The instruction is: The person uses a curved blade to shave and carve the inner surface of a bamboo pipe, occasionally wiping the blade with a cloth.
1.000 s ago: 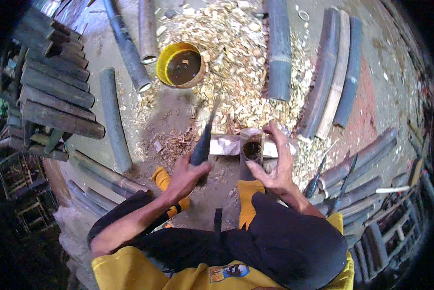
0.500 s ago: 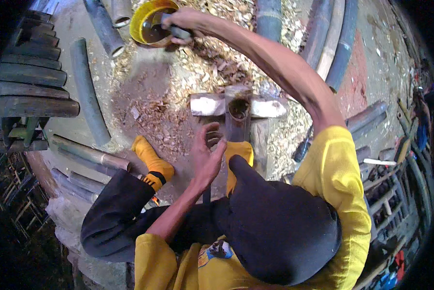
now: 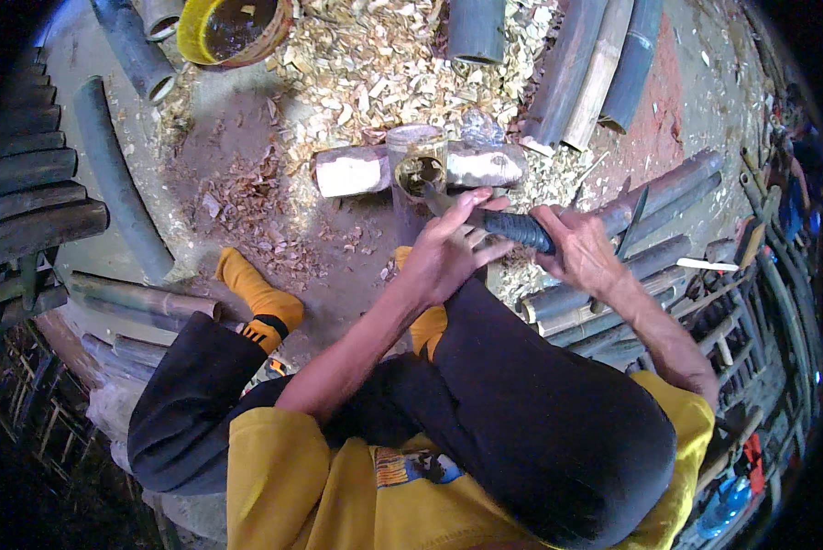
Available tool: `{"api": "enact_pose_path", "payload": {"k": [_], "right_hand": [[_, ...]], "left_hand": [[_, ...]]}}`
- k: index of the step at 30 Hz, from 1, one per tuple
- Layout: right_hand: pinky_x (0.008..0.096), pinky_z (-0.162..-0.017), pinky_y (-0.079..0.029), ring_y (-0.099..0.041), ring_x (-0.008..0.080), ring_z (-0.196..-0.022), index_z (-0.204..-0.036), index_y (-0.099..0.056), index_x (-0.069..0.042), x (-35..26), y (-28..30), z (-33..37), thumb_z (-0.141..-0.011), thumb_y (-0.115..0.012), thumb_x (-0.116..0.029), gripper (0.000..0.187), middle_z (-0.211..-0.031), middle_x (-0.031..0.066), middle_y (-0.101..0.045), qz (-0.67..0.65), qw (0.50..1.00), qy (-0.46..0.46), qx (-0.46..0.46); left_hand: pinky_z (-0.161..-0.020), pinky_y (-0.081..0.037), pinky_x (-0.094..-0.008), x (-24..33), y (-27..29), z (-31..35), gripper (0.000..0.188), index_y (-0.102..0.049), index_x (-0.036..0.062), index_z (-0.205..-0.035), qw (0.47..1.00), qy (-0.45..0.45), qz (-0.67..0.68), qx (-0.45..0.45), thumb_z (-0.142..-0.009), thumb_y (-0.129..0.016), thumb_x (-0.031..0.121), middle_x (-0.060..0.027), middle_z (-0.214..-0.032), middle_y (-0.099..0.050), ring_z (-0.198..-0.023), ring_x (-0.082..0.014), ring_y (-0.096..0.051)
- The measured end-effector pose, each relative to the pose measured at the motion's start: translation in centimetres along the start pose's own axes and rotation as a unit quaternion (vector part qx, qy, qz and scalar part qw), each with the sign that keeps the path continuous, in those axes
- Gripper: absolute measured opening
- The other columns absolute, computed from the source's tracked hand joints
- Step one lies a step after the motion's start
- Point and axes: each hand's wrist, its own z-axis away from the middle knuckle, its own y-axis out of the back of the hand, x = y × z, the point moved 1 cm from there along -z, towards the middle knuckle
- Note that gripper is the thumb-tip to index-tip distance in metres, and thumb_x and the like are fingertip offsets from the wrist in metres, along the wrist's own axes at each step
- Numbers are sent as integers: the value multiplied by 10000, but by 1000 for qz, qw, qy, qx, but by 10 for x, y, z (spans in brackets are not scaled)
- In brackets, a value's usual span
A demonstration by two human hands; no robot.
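Note:
My right hand (image 3: 576, 249) is wrapped round the end of a tool's dark ribbed handle (image 3: 520, 229). The tool points left, its front end partly hidden by my left hand (image 3: 448, 246). That hand has its thumb above the tool and its fingers stretched below it, apart from one another. Just beyond the tool's front stands a hollow bamboo-like tube (image 3: 414, 206), its opening facing me with brown matter inside. Behind the tube lies a short crosswise log (image 3: 352, 172) with pale cut faces on either side.
A yellow bucket (image 3: 190, 32) with dark liquid stands at the far left. Pale wood shavings (image 3: 375, 69) cover the ground ahead. Bamboo poles (image 3: 581, 69) lie at the far right, and more are stacked (image 3: 40, 220) at the left. My feet in orange socks (image 3: 260, 284) rest nearby.
My right hand has come back from the bucket toward me, with the dark-handled tool in it. My left hand has moved forward and right to the tool's front. The view has shifted.

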Motion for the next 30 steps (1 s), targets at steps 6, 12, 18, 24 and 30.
{"api": "enact_pose_path", "payload": {"k": [6,12,18,24,30], "right_hand": [[369,-666,-478,-563,228,-829,-1028,-489,-121,11,44,-43,-714,-518,-133,316,-880,63,-562,291,937,194,-4],[396,-609,-484,-593,282,-731,-1015,-499,-114,15,27,-47,-618,-629,-117,418,-772,94,-576,159,977,120,-73],[444,-545,-472,-598,350,-672,-1060,-439,-64,-26,-73,1,-666,-653,-138,454,-682,176,-570,-169,978,-116,-44],[442,-560,-485,-603,369,-675,-1093,-383,-24,-46,-82,-13,-659,-665,-148,532,-720,202,-590,-238,955,-149,-91],[345,-581,-488,-626,229,-687,-999,-510,-76,-1,56,-66,-747,-532,-100,254,-722,93,-602,296,919,259,-20]], "left_hand": [[-1008,-328,-391,-22,2,-38,242,-486,65,-1100,985,-72,159,-17,-928,-405,214,-70,-1174,-479,-1135,-198,-431],[-996,-364,-364,-16,-8,-17,252,-493,64,-1078,987,-49,113,104,-865,-536,191,-67,-1139,-503,-1104,-208,-468],[-848,-480,-341,30,9,1,268,-568,34,-1011,929,173,-242,219,-852,-528,246,-78,-1110,-541,-1044,-191,-518],[-877,-450,-347,60,-2,2,249,-564,50,-1032,901,217,-345,149,-871,-495,227,-81,-1148,-529,-1061,-179,-505],[-1006,-341,-362,-20,-7,-32,198,-488,65,-1068,970,-94,224,-2,-917,-434,182,-70,-1123,-498,-1097,-203,-459]]}}
